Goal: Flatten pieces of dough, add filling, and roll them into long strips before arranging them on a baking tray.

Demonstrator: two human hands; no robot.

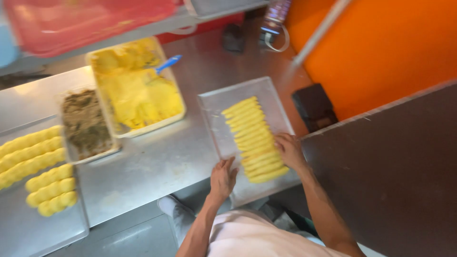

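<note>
A metal tray (216,119) lies at the near edge of a steel counter, partly overhanging it. On it is a row of several yellow dough sticks (252,138) laid side by side. My left hand (223,177) grips the tray's near left edge, thumb on top. On the right side of the tray rests my right hand (289,151), its fingers touching the nearest dough sticks.
A tray of yellow dough (138,90) with a blue-handled tool (167,63) and a tray of brown filling (85,123) sit further left. Another tray (28,228) with ridged yellow rolls is at far left. An orange wall, a dark partition (395,176) and a black box (314,105) are at right.
</note>
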